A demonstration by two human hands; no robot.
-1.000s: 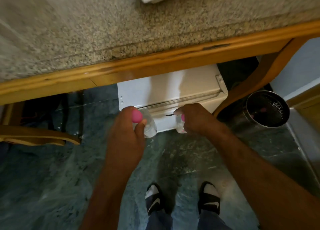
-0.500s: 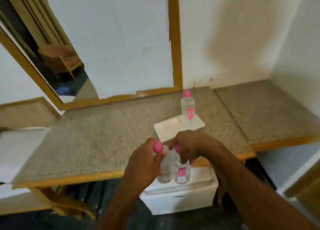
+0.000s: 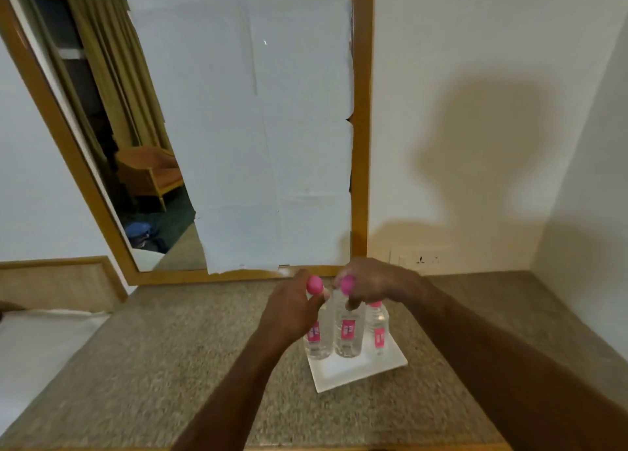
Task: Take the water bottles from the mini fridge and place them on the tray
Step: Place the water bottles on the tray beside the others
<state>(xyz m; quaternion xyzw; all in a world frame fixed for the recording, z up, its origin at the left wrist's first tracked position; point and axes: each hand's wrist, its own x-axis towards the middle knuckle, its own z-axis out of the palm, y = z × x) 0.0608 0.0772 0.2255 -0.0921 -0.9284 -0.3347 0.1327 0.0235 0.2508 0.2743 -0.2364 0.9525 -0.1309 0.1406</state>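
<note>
Granite-pattern counter (image 3: 170, 348): speckled top with a wooden front edge, carrying the tray
Tray (image 3: 356, 370): white, flat, square; lies on the counter near the wall
Left bottle (image 3: 317, 335): clear with pink cap and pink label, upright, base on the tray
Middle bottle (image 3: 348, 331): same type, upright on the tray, just beside the left bottle
Right bottle (image 3: 378, 328): upright on the tray, not held
Left hand (image 3: 292, 311): fingers closed around the left bottle's neck, below the cap
Right hand (image 3: 370, 282): fingers closed over the middle bottle's cap and neck
Mirror (image 3: 204, 127): wood-framed, largely covered with white paper
</note>
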